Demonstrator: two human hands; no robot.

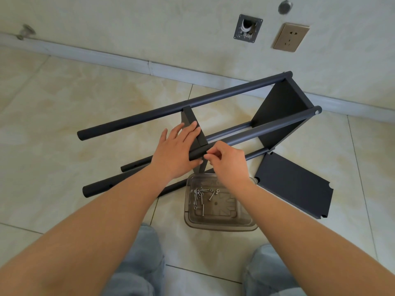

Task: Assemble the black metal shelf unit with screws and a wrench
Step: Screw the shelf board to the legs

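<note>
Shelf unit (277,116) lies sideways on the floor; left hand (177,150), fingers flat, steadies its middle panel (193,122) while right hand (226,161) pinches something small, likely a screw, at the post (252,134).

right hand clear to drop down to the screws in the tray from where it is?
Probably yes. The right hand is at the end of the near pole, directly above the open clear tray. The screws lie uncovered at the tray's left side; nothing sits between, though its fingers may already pinch something small.
</note>
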